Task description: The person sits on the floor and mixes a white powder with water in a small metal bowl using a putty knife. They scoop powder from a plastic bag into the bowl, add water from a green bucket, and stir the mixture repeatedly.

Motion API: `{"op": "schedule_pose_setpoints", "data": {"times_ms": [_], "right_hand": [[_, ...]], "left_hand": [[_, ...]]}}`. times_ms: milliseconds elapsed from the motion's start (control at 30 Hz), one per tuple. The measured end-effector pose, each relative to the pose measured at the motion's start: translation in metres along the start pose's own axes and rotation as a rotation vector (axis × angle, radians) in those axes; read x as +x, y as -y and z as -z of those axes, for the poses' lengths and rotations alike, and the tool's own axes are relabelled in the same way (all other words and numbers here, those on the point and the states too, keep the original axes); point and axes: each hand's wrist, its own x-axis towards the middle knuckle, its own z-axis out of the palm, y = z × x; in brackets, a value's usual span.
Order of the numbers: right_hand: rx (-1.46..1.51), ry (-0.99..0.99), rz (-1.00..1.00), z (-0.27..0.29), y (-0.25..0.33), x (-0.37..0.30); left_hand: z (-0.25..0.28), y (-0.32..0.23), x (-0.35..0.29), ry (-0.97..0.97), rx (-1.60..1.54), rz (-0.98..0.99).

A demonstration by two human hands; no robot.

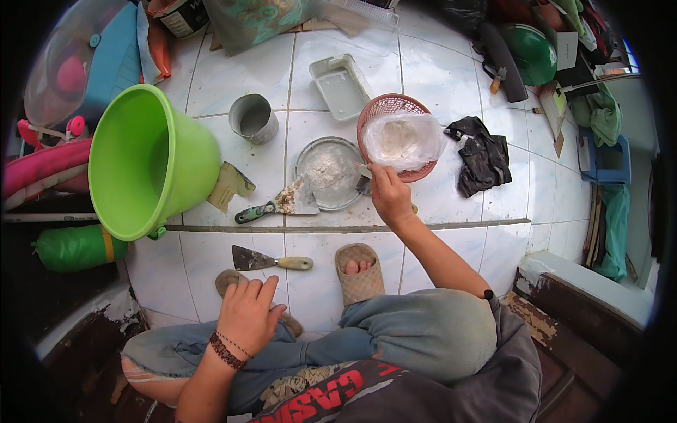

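My right hand (390, 194) is closed in a pinch on a small pale utensil (364, 170), whose exact kind I cannot make out. Its tip lies between a round clear tray (340, 200) holding white powder (326, 168) and a red-brown plastic basket (377, 106). Inside the basket sits a clear bag of white powder (398, 139). Partly hidden under that hand is a tool with a dark blade (363, 185). My left hand (247, 314) is empty over my leg, fingers loosely bent and apart. Near it lies a scraper with a wooden handle (295, 263).
A powder-smeared scraper (296, 197) leans on the tray's left rim. Left stand a green bucket (190, 166) and a grey cup (254, 118). A rectangular container (341, 86) sits beyond, and a black plastic bag (483, 156) lies right. A floor ledge (451, 225) crosses before me.
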Motion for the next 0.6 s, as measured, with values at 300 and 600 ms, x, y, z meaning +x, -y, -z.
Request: {"op": "schedule_pose_setpoints", "data": {"times_ms": [300, 600], "right_hand": [[0.02, -0.077, -0.109, 0.028, -0.052, 0.023], [0.002, 0.119, -0.661, 0.064, -0.131, 0.105]], "left_hand": [[0.0, -0.003, 0.007, 0.051, -0.019, 0.024], [-0.006, -0.002, 0.016, 0.076, 0.01, -0.007]]}}
